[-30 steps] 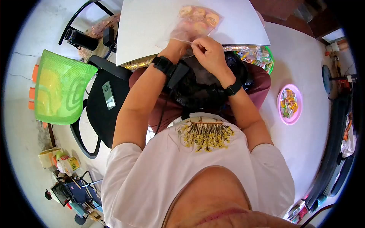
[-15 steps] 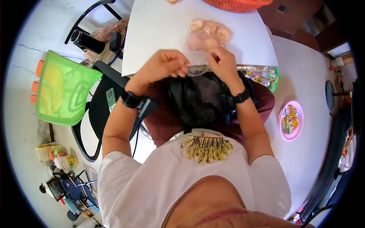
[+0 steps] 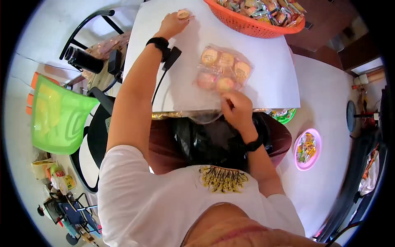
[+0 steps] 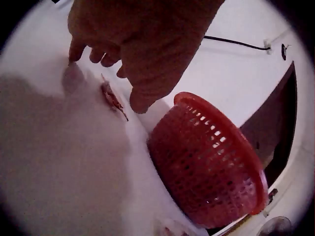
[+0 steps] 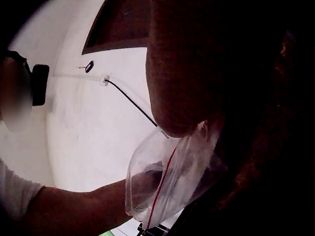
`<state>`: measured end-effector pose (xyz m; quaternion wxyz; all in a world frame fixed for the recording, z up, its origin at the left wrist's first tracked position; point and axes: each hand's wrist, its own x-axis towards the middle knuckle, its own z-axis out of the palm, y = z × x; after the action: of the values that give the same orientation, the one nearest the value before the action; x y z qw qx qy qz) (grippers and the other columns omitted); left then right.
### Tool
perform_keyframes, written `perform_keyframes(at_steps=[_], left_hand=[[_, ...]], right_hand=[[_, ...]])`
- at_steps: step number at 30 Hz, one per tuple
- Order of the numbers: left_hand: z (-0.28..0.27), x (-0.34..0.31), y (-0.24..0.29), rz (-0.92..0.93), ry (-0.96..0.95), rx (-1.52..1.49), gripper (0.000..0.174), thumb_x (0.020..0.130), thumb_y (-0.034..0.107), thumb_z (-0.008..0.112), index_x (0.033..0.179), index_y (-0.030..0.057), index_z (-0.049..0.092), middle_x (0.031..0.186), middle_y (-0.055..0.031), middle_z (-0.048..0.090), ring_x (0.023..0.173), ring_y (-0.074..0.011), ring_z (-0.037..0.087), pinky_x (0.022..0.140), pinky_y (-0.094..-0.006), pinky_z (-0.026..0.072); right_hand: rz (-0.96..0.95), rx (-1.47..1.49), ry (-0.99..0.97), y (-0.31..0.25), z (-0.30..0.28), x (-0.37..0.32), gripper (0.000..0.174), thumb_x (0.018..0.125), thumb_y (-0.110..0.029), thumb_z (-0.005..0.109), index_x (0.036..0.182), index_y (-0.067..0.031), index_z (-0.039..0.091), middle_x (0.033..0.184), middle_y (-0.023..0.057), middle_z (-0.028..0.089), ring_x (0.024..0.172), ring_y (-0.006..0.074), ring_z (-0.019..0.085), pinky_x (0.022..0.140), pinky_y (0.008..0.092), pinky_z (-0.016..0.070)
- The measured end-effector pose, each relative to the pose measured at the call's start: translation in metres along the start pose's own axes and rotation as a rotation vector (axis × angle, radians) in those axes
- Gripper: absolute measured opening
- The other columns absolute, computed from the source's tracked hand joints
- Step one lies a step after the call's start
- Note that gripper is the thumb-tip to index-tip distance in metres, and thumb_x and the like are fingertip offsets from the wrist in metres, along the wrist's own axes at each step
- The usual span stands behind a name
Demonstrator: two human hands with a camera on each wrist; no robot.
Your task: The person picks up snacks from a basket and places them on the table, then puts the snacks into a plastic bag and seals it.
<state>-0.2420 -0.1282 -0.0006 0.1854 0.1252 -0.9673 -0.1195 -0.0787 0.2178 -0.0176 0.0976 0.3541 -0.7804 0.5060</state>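
At the far left of the white table (image 3: 271,74), my left hand (image 3: 172,25) reaches to a small packet with a round biscuit (image 3: 183,14). In the left wrist view the thumb and fingers are spread apart, with the packet (image 4: 113,98) on the table just beyond them. My right hand (image 3: 238,108) pinches the mouth of a clear plastic bag (image 3: 214,88) at the near table edge. Several round biscuits (image 3: 226,60) lie inside the bag, flat on the table. A red strip runs along the bag's opening (image 5: 184,162) in the right wrist view.
An orange-red basket (image 3: 247,28) full of small packets stands at the back right of the table. A black plastic bag (image 3: 205,140) lies on the lap. A pink bowl (image 3: 296,158) and a green basin (image 3: 286,118) with packets are at the right.
My left hand has left the bag and moved forward and left to the packet. The right hand keeps hold of the bag. The basket has come further into view.
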Motion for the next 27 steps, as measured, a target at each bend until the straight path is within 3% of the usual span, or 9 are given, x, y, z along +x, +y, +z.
perform_keyframes(at_steps=[3,5,7,10,13,15,20,23,27], left_hand=[[0.015,0.029,-0.001,0.116,0.014,0.277,0.060,0.082,0.046,0.062,0.112,-0.0065,0.057,0.106,-0.0276,0.061,0.104,-0.0389,0.059,0.086,-0.0400,0.0490],[0.033,0.050,-0.017,0.109,-0.047,0.308,0.063,0.080,0.049,0.062,0.105,-0.0085,0.058,0.103,-0.0273,0.063,0.099,-0.0392,0.061,0.084,-0.0404,0.0500],[0.049,0.068,-0.039,-0.053,-0.142,0.134,0.062,0.078,0.050,0.062,0.099,-0.0090,0.059,0.098,-0.0256,0.064,0.094,-0.0387,0.063,0.082,-0.0403,0.0511],[0.053,0.069,-0.045,-0.106,-0.111,0.118,0.067,0.068,0.051,0.069,0.097,-0.0090,0.059,0.097,-0.0241,0.065,0.091,-0.0370,0.064,0.079,-0.0392,0.0520],[-0.017,0.007,-0.002,-0.084,-0.271,0.087,0.070,0.060,0.051,0.073,0.097,-0.0075,0.061,0.096,-0.0235,0.066,0.089,-0.0341,0.065,0.078,-0.0377,0.0521],[-0.026,-0.012,-0.001,-0.127,-0.325,0.197,0.074,0.054,0.051,0.077,0.102,-0.0039,0.063,0.097,-0.0205,0.067,0.088,-0.0312,0.066,0.078,-0.0364,0.0522],[-0.052,-0.078,-0.019,-0.139,-0.241,0.125,0.070,0.056,0.047,0.079,0.105,0.0006,0.064,0.096,-0.0165,0.068,0.085,-0.0276,0.067,0.076,-0.0335,0.0518],[-0.084,-0.117,-0.010,-0.084,-0.355,0.124,0.072,0.062,0.051,0.073,0.110,0.0000,0.060,0.100,-0.0196,0.067,0.094,-0.0338,0.064,0.084,-0.0380,0.0503],[-0.093,-0.182,-0.037,-0.186,-0.028,-0.186,0.056,0.069,0.035,0.075,0.103,-0.0053,0.056,0.089,-0.0203,0.066,0.087,-0.0319,0.065,0.075,-0.0369,0.0503]], right_hand=[[0.101,0.030,-0.030,-0.004,0.000,0.000,0.010,0.073,-0.002,0.063,0.082,-0.0066,0.062,0.068,0.0093,0.056,0.059,0.0281,0.056,0.052,0.0358,0.0437],[0.040,-0.025,-0.024,0.000,0.002,0.000,0.012,0.072,-0.002,0.064,0.083,-0.0066,0.062,0.068,0.0087,0.056,0.058,0.0268,0.055,0.052,0.0350,0.0437],[0.024,-0.048,-0.037,0.001,0.001,-0.002,0.013,0.071,-0.002,0.064,0.084,-0.0065,0.062,0.068,0.0087,0.056,0.058,0.0269,0.055,0.052,0.0348,0.0438],[0.002,-0.021,0.033,0.000,0.005,-0.001,0.013,0.071,-0.002,0.063,0.083,-0.0063,0.062,0.068,0.0086,0.055,0.058,0.0272,0.055,0.052,0.0353,0.0434],[0.010,-0.011,0.032,-0.006,0.004,0.003,0.011,0.072,-0.001,0.063,0.082,-0.0063,0.061,0.067,0.0085,0.055,0.058,0.0280,0.055,0.052,0.0358,0.0436],[0.003,-0.046,0.035,-0.002,0.005,0.000,0.008,0.073,-0.003,0.062,0.080,-0.0061,0.061,0.068,0.0092,0.056,0.059,0.0290,0.056,0.053,0.0367,0.0435],[0.023,-0.049,0.071,0.000,0.009,-0.003,0.004,0.076,-0.009,0.062,0.079,-0.0060,0.061,0.069,0.0098,0.057,0.062,0.0298,0.056,0.055,0.0379,0.0446],[-0.019,-0.066,0.052,0.005,0.008,-0.004,0.007,0.080,-0.011,0.064,0.084,-0.0046,0.063,0.067,0.0091,0.055,0.059,0.0237,0.055,0.055,0.0336,0.0427],[0.030,-0.028,0.059,0.002,0.007,-0.004,0.010,0.080,-0.014,0.064,0.082,-0.0042,0.061,0.069,0.0097,0.057,0.062,0.0256,0.056,0.056,0.0352,0.0439]])
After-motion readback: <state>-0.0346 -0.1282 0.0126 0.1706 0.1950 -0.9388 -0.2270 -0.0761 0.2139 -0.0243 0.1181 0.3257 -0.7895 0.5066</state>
